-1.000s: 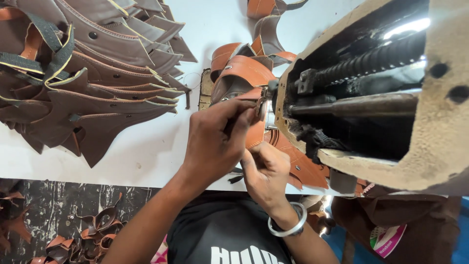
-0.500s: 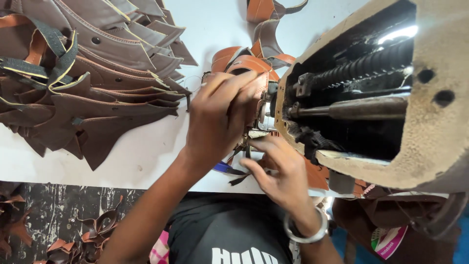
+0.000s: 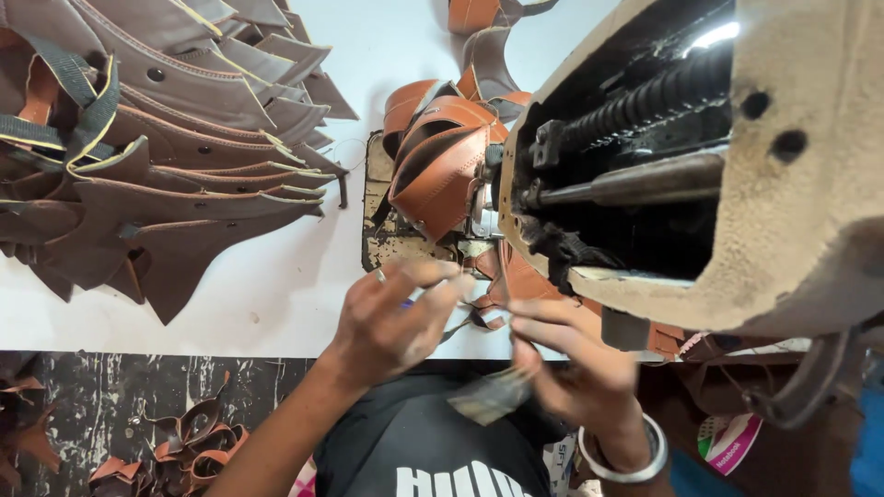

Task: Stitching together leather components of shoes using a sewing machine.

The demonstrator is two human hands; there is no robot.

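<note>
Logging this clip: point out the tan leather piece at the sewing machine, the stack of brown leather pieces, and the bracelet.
tan leather piece [image 3: 440,170], head view, curved top.
stack of brown leather pieces [image 3: 175,156], head view, middle.
bracelet [image 3: 624,460], head view, band.

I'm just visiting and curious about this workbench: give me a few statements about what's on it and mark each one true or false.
1. A stack of dark brown leather pieces lies left of the sewing machine. True.
2. The tabletop is black. False: it is white.
3. The right hand has a bangle at its wrist. True.
4. The tan leather piece at the machine is blue. False: it is orange-brown.
</note>
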